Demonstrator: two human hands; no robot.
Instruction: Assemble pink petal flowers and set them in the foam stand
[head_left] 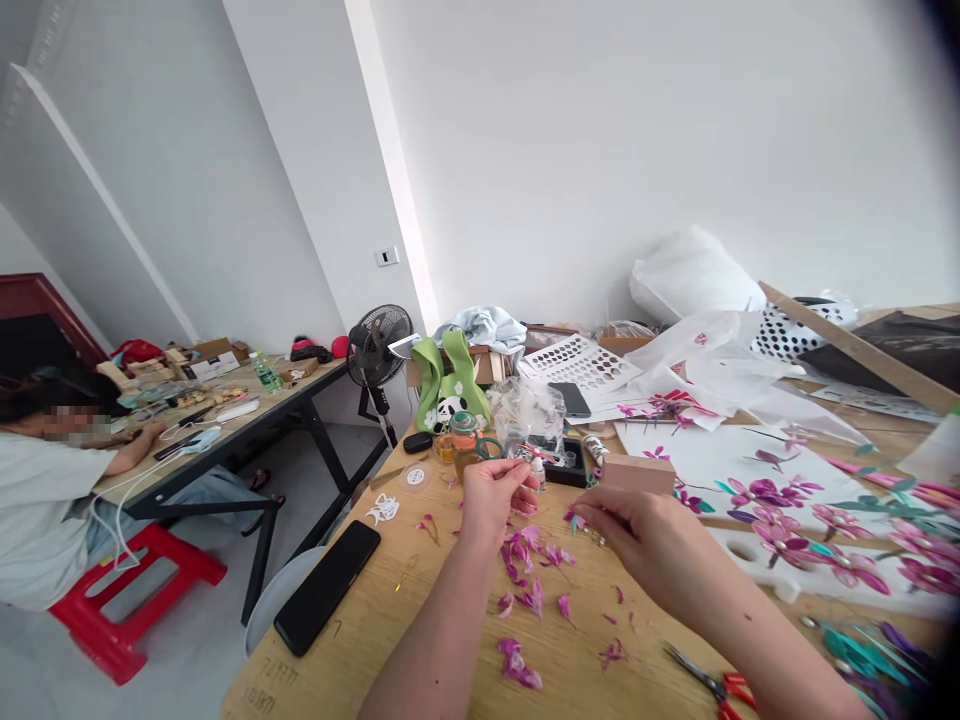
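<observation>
My left hand [491, 495] is raised over the wooden table with thumb and fingers pinched together. Whatever lies in that pinch is too small to make out. A small white bottle [538, 472] stands just behind its fingertips. To the right, my right hand [637, 520] is closed, and a small purple and teal flower piece [574, 519] shows at its fingertips. Between and below the hands, loose magenta petals [523, 545] lie scattered, with more petals [519, 665] nearer the front. Pliers with red handles [709, 680] rest beneath my right forearm.
A black phone [328, 590] lies at the table's left edge. Glass jars [465, 435], a black tray [566, 465] and a tan block [637, 473] stand behind the hands. Finished-looking pink flowers [780, 530] fill the right side. A person [45, 500] sits at another table.
</observation>
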